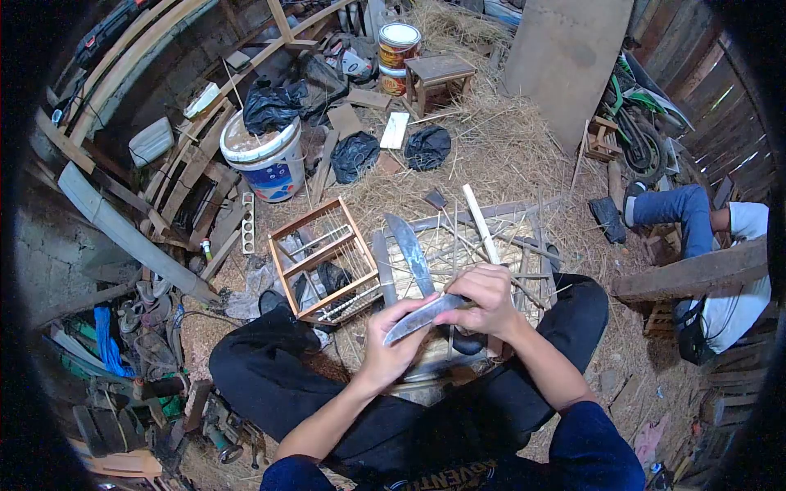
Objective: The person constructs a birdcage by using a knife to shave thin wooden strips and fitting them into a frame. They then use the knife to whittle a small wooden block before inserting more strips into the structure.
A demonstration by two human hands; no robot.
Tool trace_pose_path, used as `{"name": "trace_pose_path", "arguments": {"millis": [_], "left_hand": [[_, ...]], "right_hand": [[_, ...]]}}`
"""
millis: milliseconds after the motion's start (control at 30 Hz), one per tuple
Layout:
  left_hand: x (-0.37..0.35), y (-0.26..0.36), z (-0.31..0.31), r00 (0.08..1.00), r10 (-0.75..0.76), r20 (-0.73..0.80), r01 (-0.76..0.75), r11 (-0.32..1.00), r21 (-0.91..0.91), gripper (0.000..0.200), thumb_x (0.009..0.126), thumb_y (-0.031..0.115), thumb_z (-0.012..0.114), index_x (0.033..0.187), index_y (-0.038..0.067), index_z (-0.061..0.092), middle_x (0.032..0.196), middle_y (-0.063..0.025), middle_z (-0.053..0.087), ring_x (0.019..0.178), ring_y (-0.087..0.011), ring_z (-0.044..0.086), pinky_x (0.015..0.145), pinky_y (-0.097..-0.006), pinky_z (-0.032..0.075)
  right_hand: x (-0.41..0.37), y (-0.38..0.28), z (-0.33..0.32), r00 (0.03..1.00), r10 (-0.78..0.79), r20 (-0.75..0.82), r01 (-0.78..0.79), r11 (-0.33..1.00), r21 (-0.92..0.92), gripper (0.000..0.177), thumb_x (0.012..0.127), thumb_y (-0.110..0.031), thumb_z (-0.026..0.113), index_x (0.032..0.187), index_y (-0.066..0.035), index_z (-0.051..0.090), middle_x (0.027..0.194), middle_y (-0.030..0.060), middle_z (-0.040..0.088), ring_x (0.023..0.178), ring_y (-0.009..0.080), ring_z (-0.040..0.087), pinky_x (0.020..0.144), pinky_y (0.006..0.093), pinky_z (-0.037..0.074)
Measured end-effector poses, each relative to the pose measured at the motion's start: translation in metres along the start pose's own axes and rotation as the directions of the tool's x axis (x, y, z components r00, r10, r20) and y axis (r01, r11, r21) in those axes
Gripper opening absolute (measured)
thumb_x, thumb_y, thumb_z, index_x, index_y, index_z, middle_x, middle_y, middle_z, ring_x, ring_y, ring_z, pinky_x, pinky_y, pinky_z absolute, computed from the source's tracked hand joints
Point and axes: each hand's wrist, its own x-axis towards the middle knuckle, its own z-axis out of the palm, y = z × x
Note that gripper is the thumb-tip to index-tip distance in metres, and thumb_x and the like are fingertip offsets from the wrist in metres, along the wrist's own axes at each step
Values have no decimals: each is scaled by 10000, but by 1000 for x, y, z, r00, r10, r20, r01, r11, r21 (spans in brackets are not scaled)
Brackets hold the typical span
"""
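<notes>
I sit on the ground in black trousers. A curved grey knife (424,317) runs between my hands over my lap. My right hand (485,299) is closed round its narrow handle end. The fingers of my left hand (388,347) pinch the broad end of the blade. A second long blade (409,250) lies just beyond my hands, pointing away from me, on a frame of thin bamboo strips (458,245). A pale flat stick (480,222) rises from behind my right hand; whether that hand also grips it I cannot tell.
A small wooden cage (323,258) stands left of my knees. A white bucket (266,159), black bags, planks and a tin (399,45) lie on straw beyond. Another person (720,245) sits at right near a motorbike (643,123). Tools litter the left.
</notes>
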Motion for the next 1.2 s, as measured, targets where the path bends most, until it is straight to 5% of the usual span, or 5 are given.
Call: {"name": "trace_pose_path", "arguments": {"millis": [267,400,467,533,1200], "left_hand": [[1,3,0,999,-38,38,40,997,-61,290,931,31,665,1207,-55,649,1094,-80,707,903,-66,622,806,-219,508],[-12,7,5,985,-84,148,106,983,-150,274,967,70,636,1219,-34,657,874,9,652,664,7,472,546,-163,354],[-15,2,12,983,-5,185,7,1000,-9,260,986,93,617,1214,-23,663,800,49,599,631,6,420,528,-170,307],[-12,-3,9,986,-128,109,143,980,-140,271,993,111,613,1227,-19,656,790,59,586,637,10,415,529,-175,315],[10,0,-3,978,-180,-102,138,935,-328,251,1004,155,599,1192,-9,620,796,3,560,643,-50,459,536,-219,386]], "right_hand": [[6,-2,-13,999,-36,31,39,995,-93,393,690,-434,848,691,-89,659,643,41,634,537,186,606,496,313,429],[8,29,-36,880,389,-272,-422,904,-73,257,819,-285,783,811,-40,707,709,90,684,613,207,655,574,316,488],[5,51,-60,822,422,-383,-509,846,-158,375,902,-373,715,861,-2,681,689,90,648,611,186,617,569,314,465],[2,50,-68,780,489,-391,-541,841,-27,409,912,-403,705,847,-1,664,662,84,605,595,167,578,555,309,439],[-2,23,-19,979,146,-146,-163,979,-119,433,755,-447,808,776,-39,665,668,91,645,565,263,636,527,351,469]]}}
